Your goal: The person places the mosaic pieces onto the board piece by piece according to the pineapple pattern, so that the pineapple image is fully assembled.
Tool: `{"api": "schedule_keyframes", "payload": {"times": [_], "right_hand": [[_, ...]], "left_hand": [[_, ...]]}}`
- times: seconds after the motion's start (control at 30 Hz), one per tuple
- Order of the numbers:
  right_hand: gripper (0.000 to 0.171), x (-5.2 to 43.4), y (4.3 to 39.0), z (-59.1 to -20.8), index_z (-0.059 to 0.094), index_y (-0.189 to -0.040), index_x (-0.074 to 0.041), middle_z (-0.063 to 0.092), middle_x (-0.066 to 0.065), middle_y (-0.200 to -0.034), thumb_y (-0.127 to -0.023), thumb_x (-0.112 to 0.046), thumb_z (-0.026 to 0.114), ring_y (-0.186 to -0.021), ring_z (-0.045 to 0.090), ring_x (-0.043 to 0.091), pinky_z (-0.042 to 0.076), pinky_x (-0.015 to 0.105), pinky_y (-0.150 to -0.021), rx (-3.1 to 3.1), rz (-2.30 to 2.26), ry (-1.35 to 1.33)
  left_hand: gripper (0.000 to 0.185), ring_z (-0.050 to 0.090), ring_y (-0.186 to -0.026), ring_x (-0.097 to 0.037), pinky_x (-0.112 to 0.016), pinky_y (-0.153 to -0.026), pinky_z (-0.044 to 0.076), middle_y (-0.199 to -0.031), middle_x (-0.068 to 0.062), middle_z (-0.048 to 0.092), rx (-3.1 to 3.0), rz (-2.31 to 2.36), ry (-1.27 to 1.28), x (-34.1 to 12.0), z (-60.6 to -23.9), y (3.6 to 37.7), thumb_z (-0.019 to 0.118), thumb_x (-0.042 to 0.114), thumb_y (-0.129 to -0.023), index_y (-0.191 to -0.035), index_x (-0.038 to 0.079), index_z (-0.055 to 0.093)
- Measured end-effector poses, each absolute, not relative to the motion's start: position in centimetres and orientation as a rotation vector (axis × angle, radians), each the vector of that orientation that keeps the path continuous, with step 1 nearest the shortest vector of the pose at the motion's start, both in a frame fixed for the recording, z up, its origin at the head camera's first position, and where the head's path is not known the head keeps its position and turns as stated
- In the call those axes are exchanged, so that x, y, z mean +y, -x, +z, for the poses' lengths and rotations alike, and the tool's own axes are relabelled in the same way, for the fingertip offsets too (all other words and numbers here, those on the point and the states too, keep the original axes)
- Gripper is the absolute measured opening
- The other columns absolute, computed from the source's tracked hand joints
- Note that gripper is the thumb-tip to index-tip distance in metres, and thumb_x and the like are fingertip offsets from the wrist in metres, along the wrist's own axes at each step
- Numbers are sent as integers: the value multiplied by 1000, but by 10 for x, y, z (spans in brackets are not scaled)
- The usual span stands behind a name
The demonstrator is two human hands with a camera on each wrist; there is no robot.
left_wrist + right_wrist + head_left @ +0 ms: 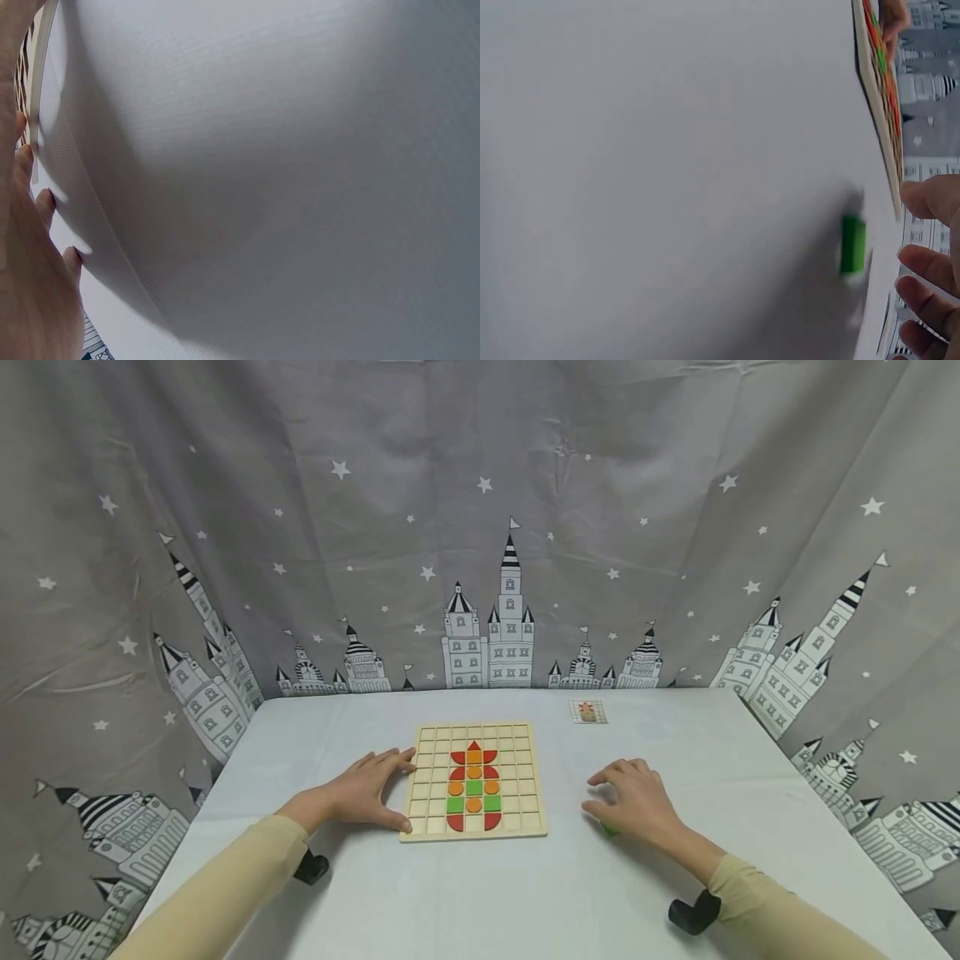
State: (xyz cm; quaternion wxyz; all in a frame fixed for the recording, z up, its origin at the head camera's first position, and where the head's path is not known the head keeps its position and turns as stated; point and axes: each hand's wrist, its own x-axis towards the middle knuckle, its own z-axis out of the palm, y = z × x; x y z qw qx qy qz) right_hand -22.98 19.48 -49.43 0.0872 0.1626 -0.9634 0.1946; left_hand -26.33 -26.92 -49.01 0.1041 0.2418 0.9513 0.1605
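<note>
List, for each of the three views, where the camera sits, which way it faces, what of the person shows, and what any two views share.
Head: worn on the head, looks forward and down at the table, the wooden board, left hand and right hand.
Left wrist: low over the white table, fingers by the board's edge.
Right wrist: looks along the table at the green piece.
Shared: head and right wrist both show the board and green piece.
</note>
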Motion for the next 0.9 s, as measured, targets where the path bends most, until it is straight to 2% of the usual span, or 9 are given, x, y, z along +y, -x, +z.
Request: {"api": "schedule_keyframes", "payload": {"times": [0.17,0.4,0.6,0.9], "right_hand": [[39,225,216,-502,75,-96,-18,69,5,-107,-77,-51,84,-108,57,36,48,55,-86,-2895,517,-445],[47,235,206,-511,67,-85,-20,64,1,-101,-69,-59,87,-94,54,26,47,48,-78,-2906,523,-401],[43,232,203,-515,64,-82,-21,63,4,-104,-70,-53,89,-102,55,31,48,52,-84,-2883,530,-406],[21,227,202,-517,72,-90,-23,64,5,-110,-79,-31,88,-113,53,36,43,61,-98,-2794,682,-483]], "left_hand": [[104,21,-152,-41,-62,-123,11,-167,-9,27,2816,486,-714,-271,-492,264,78,78,-68,-145,16,48],[103,21,-153,-40,-62,-124,11,-167,-8,27,2796,490,-691,-271,-489,263,79,77,-68,-145,15,49],[103,20,-153,-41,-62,-124,11,-167,-8,27,2791,495,-688,-269,-487,263,80,76,-68,-145,15,49],[105,20,-153,-41,-62,-124,11,-168,-8,25,2793,480,-699,-270,-489,264,78,78,-68,-147,16,47]]}}
